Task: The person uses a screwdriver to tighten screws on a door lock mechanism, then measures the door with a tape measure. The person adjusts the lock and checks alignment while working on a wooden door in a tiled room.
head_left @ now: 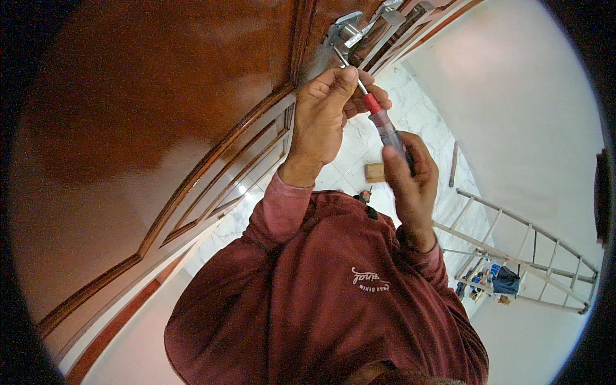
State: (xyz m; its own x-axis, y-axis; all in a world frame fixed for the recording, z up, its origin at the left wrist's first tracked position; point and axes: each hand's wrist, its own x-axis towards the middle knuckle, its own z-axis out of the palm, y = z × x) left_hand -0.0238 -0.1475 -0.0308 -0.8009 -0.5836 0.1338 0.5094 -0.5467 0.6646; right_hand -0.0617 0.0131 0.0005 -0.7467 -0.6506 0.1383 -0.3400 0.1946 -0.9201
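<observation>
A screwdriver [373, 104] with a red and translucent grey handle angles up toward a silver metal fitting [348, 33] on the glossy brown wooden door [160, 77], its tip at the fitting's lower part. My left hand [318, 119] holds the shaft near the tip, thumb and fingers closed round it, beside the door's moulded edge. My right hand [414, 183] grips the handle from below, its fingers wrapped round it. The fitting's screw, if any, is too small to make out.
An aluminium ladder [531, 229] stands at the right by the white wall [513, 102], with blue items [504, 279] among its rungs. A small tan box [375, 172], a red-and-black object [365, 195] and a long strip [453, 163] are on the marble-look floor [410, 109].
</observation>
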